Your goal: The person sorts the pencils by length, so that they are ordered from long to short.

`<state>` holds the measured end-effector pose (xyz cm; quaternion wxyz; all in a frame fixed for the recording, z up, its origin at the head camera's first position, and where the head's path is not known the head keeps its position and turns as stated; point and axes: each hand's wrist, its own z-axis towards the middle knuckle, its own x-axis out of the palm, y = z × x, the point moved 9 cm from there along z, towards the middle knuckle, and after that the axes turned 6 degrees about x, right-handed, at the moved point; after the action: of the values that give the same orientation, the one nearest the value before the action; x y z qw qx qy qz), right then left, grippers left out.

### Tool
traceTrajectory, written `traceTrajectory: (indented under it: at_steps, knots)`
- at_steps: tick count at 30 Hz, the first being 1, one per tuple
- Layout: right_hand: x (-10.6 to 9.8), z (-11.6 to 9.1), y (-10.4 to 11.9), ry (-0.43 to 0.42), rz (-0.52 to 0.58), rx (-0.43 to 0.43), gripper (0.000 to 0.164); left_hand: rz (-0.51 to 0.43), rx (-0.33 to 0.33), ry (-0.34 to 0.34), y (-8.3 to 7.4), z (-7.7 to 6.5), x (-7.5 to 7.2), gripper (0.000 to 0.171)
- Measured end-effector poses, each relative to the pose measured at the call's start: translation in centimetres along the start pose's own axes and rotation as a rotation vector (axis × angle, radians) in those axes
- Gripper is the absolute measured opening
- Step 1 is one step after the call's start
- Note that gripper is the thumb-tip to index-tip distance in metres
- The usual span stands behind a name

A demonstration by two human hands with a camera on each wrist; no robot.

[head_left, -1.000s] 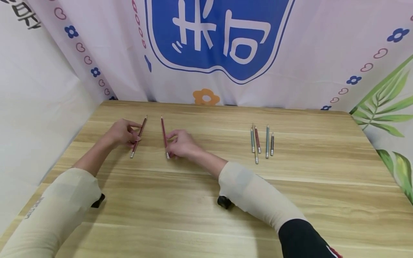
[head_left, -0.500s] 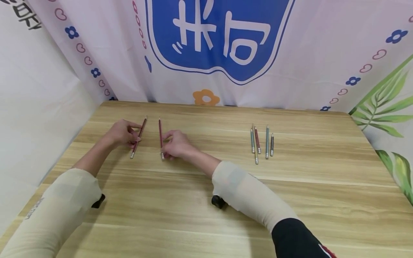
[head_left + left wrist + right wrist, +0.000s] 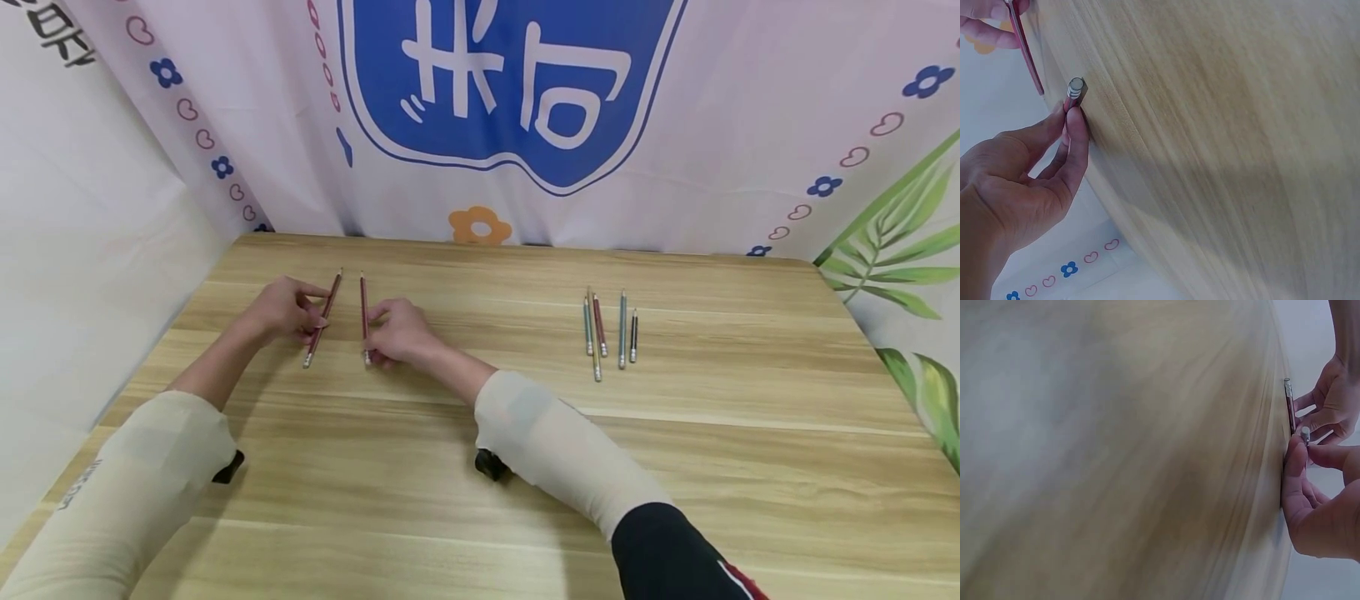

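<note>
At the left of the table, my left hand (image 3: 285, 310) pinches a dark red pencil (image 3: 334, 287) between thumb and fingers. Its white eraser end points toward me and its tip leans away to the right. A second red pencil (image 3: 363, 293) stands a short gap to the right, nearly straight up in the head view. My right hand (image 3: 401, 332) pinches that one near its eraser end. In the left wrist view, the left pencil's eraser end (image 3: 1075, 87) pokes up past the thumb. The right wrist view shows the right pencil's eraser (image 3: 1305, 432) between thumb and finger.
To the right on the wooden table (image 3: 480, 433) lies a loose group of several pencils, among them a red pencil (image 3: 599, 325), a blue-grey pencil (image 3: 622, 329) and a short black pencil (image 3: 634, 336). A printed curtain (image 3: 720, 150) hangs behind the table's back edge.
My right hand has moved left with its red pencil, narrowing the gap to the left pencil. My left hand and its pencil have stayed in place.
</note>
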<state>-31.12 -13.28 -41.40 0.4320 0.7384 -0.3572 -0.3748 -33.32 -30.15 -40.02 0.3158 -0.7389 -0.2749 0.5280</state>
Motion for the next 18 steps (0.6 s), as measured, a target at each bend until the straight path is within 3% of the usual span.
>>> traceTrajectory:
  at_steps: [18]
  knots:
    - [1.0, 1.3, 0.8, -0.044, -0.097, 0.002, 0.043, -0.005, -0.002, -0.006, -0.1, -0.1, 0.0, 0.059]
